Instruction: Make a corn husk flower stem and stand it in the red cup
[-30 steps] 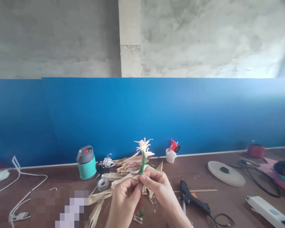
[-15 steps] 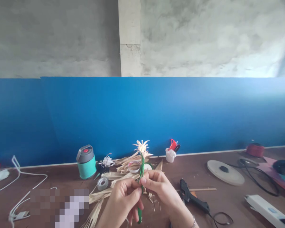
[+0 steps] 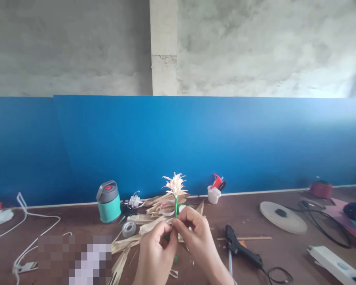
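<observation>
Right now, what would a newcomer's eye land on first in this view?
Probably the pale flower on its green stem, upright at lower centre, its stem pinched by the left hand and right hand. Behind it, the wide blue panel spans the view. On the table, the turquoise container stands left of the hands, and the black glue gun lies to their right.

The cream, spiky-petalled flower (image 3: pixel 174 184) looks papery and matt; the pale, dry husk-like strips (image 3: pixel 126 244) look fibrous and creased. The black, pistol-shaped glue gun (image 3: pixel 240 248) and turquoise-and-grey lidded container (image 3: pixel 109 208) look like smooth plastic. The long blue panel (image 3: pixel 201 138) is smooth with a soft sheen, the grey, cement-like wall (image 3: pixel 77 47) rough and matt.
</observation>
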The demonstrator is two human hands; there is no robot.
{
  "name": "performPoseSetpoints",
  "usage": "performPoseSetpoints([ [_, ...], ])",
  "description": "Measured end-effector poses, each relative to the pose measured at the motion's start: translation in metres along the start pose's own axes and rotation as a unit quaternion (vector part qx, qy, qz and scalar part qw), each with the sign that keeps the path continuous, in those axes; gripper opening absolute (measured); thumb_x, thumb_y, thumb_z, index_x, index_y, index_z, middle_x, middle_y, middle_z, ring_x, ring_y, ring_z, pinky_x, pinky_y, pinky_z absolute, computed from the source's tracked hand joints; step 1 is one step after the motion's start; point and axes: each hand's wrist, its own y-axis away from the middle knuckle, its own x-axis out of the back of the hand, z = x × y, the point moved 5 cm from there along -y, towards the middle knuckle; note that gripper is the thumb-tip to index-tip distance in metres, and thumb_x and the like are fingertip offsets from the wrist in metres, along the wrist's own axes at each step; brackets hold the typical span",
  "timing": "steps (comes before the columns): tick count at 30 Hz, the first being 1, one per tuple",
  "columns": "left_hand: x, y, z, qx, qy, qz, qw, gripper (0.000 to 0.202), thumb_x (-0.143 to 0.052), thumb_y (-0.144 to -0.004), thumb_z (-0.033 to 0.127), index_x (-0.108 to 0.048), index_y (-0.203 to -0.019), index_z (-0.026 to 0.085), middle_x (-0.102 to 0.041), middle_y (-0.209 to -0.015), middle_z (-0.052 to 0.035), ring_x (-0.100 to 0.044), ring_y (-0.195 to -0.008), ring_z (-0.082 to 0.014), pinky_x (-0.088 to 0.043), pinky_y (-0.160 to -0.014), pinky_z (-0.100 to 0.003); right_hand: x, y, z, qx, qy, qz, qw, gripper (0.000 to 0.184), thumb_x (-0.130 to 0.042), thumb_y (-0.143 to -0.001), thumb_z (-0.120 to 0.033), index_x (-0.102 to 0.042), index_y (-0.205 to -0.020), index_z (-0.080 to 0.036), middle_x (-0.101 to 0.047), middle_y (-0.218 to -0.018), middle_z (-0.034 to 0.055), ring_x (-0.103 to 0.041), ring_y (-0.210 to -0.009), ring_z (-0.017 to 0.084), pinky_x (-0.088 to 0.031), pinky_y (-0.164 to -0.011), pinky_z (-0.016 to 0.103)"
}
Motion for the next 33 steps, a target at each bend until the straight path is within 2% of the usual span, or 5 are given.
performPoseSetpoints([
  [9,-0.008,0.002,-0.004,0.126,0.165,-0.094,0.974,0.028,-0.074,-0.065,0.040,-0.060,-0.067,0.015,-0.060,-0.060,-0.0014,-0.058,-0.055,-0.0155,-0.052,-0.054,-0.025,0.001,0.002,-0.004,0.000,-0.005,0.014,1.000,0.026,-0.062,-0.074,-0.034,-0.052,-0.057,-0.019,-0.049,-0.059,-0.0001,-0.042,-0.058,0.014,-0.033,-0.053,0.025],
  [18,-0.002,0.001,0.000,0.064,0.083,-0.089,0.991,0.024,-0.065,-0.074,0.036,-0.060,-0.062,0.015,-0.057,-0.054,-0.0010,-0.050,-0.050,-0.0122,-0.042,-0.048,-0.020,0.002,0.003,0.002,-0.029,-0.014,0.010,0.999,0.025,-0.066,-0.069,-0.032,-0.053,-0.054,-0.018,-0.050,-0.058,-0.0002,-0.043,-0.058,0.014,-0.032,-0.054,0.026],
  [22,0.001,0.001,0.008,0.033,0.039,-0.099,0.994,0.018,-0.064,-0.073,0.028,-0.064,-0.060,0.015,-0.056,-0.052,0.0000,-0.048,-0.048,-0.0112,-0.038,-0.045,-0.018,0.000,0.001,0.011,-0.091,-0.060,-0.055,0.992,0.033,-0.070,-0.066,-0.041,-0.053,-0.053,-0.017,-0.047,-0.054,-0.0011,-0.038,-0.054,0.012,-0.026,-0.051,0.025],
  [26,-0.001,0.001,0.007,0.080,0.099,-0.133,0.983,0.022,-0.067,-0.071,0.031,-0.060,-0.058,0.016,-0.056,-0.047,0.0012,-0.049,-0.039,-0.0103,-0.038,-0.040,-0.019,0.001,-0.001,0.014,-0.131,-0.140,-0.103,0.976,0.043,-0.076,-0.060,-0.051,-0.051,-0.053,-0.016,-0.043,-0.051,-0.0036,-0.032,-0.050,0.008,-0.021,-0.049,0.024],
  [33,0.000,-0.003,-0.003,0.140,0.221,-0.144,0.954,0.027,-0.069,-0.068,0.038,-0.056,-0.063,0.015,-0.061,-0.046,0.0004,-0.051,-0.033,-0.0084,-0.036,-0.035,-0.016,-0.002,0.003,0.008,-0.130,-0.240,-0.190,0.943,0.030,-0.069,-0.077,-0.044,-0.069,-0.071,-0.014,-0.052,-0.058,-0.0016,-0.040,-0.055,0.008,-0.028,-0.052,0.022],
])
